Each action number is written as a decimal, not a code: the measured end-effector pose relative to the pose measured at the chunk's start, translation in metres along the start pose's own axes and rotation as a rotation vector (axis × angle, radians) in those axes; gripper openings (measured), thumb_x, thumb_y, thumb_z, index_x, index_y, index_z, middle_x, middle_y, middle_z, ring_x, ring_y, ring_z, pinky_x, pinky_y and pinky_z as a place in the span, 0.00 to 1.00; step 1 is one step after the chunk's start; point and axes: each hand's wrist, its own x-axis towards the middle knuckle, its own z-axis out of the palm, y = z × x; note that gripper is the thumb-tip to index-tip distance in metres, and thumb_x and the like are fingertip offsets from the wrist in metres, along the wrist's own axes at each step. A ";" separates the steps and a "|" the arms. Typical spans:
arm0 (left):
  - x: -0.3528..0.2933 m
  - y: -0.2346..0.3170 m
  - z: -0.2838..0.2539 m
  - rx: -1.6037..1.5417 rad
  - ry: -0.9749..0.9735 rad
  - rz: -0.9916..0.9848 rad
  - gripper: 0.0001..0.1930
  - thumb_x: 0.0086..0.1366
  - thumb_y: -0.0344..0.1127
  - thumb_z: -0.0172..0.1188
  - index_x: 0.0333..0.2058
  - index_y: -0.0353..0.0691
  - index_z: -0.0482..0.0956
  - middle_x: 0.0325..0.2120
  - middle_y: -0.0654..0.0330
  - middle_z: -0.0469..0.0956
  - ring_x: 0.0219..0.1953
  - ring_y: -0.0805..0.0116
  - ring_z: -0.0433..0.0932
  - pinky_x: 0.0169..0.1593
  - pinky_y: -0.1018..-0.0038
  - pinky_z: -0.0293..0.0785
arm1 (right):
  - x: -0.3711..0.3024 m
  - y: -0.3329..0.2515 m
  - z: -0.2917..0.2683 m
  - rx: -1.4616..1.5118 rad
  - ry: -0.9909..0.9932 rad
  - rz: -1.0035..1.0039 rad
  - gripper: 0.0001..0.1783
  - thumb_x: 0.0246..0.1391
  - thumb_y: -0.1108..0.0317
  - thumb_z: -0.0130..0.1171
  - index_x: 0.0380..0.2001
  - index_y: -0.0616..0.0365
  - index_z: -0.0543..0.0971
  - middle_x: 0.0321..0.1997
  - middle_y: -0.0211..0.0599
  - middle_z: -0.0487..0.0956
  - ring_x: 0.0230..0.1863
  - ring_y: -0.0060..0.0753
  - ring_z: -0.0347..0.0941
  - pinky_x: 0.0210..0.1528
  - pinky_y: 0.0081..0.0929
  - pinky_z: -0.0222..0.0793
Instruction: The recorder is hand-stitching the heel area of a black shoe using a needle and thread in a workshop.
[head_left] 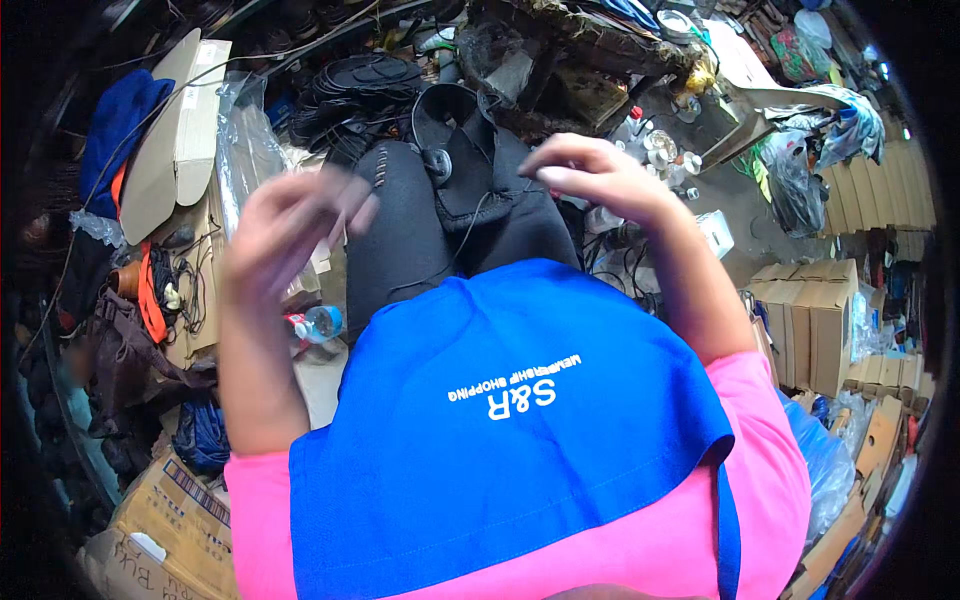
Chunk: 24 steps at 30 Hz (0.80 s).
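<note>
Left hand [290,225] blurred, fingers' state indeterminable; right hand [595,175] has fingers bent close, any pinch unverifiable. Between them, on the lap [400,230], the black piece [462,170] trails thread [477,214]: stitching apparently begun, finishing outstanding.

The middle was bright, the fisheye rim black.
Motion smeared the bare left hand [290,225] and softened the bare right hand [600,175]; the blue cloth apron [570,340] caught even light, while folded brown cardboard sheets [880,200] bowed near the edge.
</note>
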 end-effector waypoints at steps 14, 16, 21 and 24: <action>0.123 -0.161 0.023 0.855 -0.083 -0.096 0.24 0.48 0.42 0.70 0.42 0.38 0.74 0.45 0.52 0.67 0.49 0.57 0.69 0.52 0.69 0.68 | 0.013 0.050 0.030 -0.475 -0.124 -0.013 0.14 0.52 0.61 0.54 0.25 0.63 0.75 0.20 0.50 0.73 0.24 0.50 0.72 0.31 0.42 0.67; 0.125 -0.164 0.018 0.879 -0.076 -0.084 0.24 0.47 0.44 0.70 0.42 0.39 0.75 0.45 0.52 0.68 0.47 0.56 0.71 0.51 0.67 0.70 | -0.005 0.037 0.020 -0.341 -0.061 0.000 0.14 0.53 0.64 0.55 0.22 0.64 0.71 0.16 0.43 0.68 0.19 0.39 0.66 0.26 0.38 0.62; 0.138 -0.149 -0.005 0.852 -0.317 -0.110 0.20 0.50 0.41 0.68 0.40 0.38 0.78 0.47 0.50 0.68 0.52 0.56 0.67 0.55 0.68 0.66 | -0.018 0.013 0.005 -0.123 0.107 0.210 0.10 0.52 0.64 0.63 0.29 0.61 0.78 0.26 0.32 0.73 0.28 0.22 0.69 0.29 0.25 0.65; 0.142 -0.132 0.000 0.865 -0.323 -0.121 0.14 0.51 0.37 0.68 0.35 0.38 0.79 0.42 0.55 0.72 0.47 0.60 0.72 0.51 0.70 0.68 | 0.002 0.023 0.014 -0.332 0.087 0.082 0.10 0.52 0.69 0.59 0.38 0.57 0.81 0.31 0.37 0.76 0.33 0.32 0.74 0.36 0.27 0.69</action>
